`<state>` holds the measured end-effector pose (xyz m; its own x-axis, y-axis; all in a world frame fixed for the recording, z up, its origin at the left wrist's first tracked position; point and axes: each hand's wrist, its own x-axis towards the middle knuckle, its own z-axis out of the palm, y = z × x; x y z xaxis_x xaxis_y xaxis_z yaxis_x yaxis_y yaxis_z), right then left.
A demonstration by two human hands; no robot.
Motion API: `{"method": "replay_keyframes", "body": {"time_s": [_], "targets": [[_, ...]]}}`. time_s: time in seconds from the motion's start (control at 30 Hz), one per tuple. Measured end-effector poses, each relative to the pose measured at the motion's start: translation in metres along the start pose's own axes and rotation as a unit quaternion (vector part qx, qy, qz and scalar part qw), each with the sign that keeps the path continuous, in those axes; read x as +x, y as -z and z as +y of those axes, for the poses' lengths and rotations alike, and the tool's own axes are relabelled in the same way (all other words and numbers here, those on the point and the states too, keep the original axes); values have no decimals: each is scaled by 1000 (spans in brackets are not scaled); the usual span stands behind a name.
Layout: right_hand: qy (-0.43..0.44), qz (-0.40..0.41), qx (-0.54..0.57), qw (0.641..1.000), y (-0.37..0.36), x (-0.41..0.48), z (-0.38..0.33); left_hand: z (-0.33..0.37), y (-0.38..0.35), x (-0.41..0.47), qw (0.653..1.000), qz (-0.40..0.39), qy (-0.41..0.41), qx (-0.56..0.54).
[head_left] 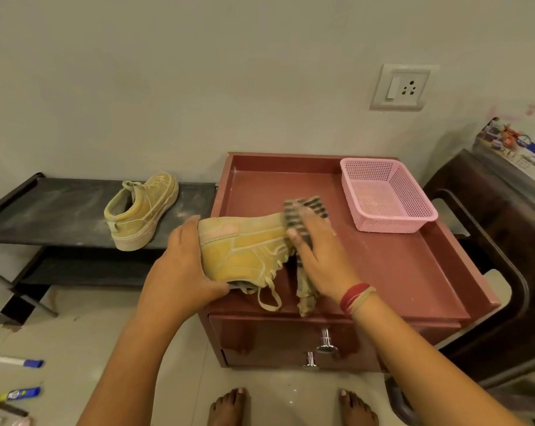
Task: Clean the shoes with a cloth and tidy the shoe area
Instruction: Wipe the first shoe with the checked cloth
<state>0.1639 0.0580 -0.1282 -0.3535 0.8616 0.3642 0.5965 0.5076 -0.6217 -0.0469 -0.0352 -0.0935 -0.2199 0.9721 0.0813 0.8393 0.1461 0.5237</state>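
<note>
Basket of pink mesh sits at the back right corner of the table, and only its own perforated floor shows inside. The table is a maroon cabinet whose top has a raised rim like a tray; within that rim lie the basket, a shoe and a cloth.

The tan shoe is near the front left of the top, tipped onto its side. Its long axis runs left to right, heel to the left and toe to the right, with the sole turned toward the wall and the laces dangling toward the person.

The left hand grips the heel, fingers curled over the back and thumb under by the opening. The right hand lies flat with fingers spread, pressing the striped cloth against the toe, and a tail of cloth trails out under the palm toward the front edge.

A second shoe stands upright on the black rack just left of the table, toe toward the wall.
</note>
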Motion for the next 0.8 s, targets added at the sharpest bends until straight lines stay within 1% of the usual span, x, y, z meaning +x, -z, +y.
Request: {"method": "replay_keyframes", "body": {"time_s": [0.03, 0.07, 0.13, 0.2, 0.23, 0.33, 0.4, 0.43, 0.47, 0.5, 0.53, 0.57, 0.6, 0.63, 0.67, 0.7, 0.73, 0.77, 0.8], "targets": [[29, -20, -54, 998, -3, 1, -2, -1, 2, 1, 1000, 5, -23, 1], [45, -14, -88, 995, -4, 1, -2, -1, 3, 2, 999, 11, -47, 0], [45, 22, -92, 994, -5, -2, -2, -2, 4, 4, 995, 32, -90, -5], [42, 43, -96, 994, -6, -10, -1, 0, 0, 7, 993, 57, -98, -15], [43, 51, -107, 992, -8, -15, -1, 1, -2, 7, 995, 59, -76, -22], [46, 84, -133, 986, -14, -24, -2, 1, -8, 7, 997, 47, 38, -49], [42, 93, -151, 983, -14, -28, -3, 2, -7, 8, 996, 36, 69, -41], [46, 93, -163, 981, -13, -30, -3, 3, -5, 9, 994, 15, 86, -66], [53, 92, -177, 979, -12, -33, -3, 6, -1, 9, 985, -21, 106, -132], [60, 92, -189, 976, -11, -36, -2, 10, 3, 9, 964, -63, 131, -221], [68, 92, -198, 974, -9, -40, -2, 17, 7, 9, 934, -94, 153, -307], [78, 89, -204, 972, -7, -43, -1, 23, 8, 9, 910, -97, 164, -368], [90, 80, -207, 971, -4, -46, 0, 27, 5, 10, 895, -75, 171, -404], [103, 68, -206, 971, 0, -48, 1, 31, 0, 13, 888, -32, 179, -423], [110, 55, -195, 973, 4, -50, 2, 35, -5, 17, 886, 18, 185, -425], [106, 47, -159, 980, 10, -50, 4, 39, -8, 21, 889, 62, 179, -416], [87, 47, -93, 991, 18, -51, 4, 43, -10, 24, 896, 98, 154, -406], [61, 64, -10, 996, 26, -49, 3, 47, -10, 26, 901, 120, 119, -400], [32, 105, 63, 992, 36, -47, 3, 51, -9, 27, 907, 131, 79, -392]]}}
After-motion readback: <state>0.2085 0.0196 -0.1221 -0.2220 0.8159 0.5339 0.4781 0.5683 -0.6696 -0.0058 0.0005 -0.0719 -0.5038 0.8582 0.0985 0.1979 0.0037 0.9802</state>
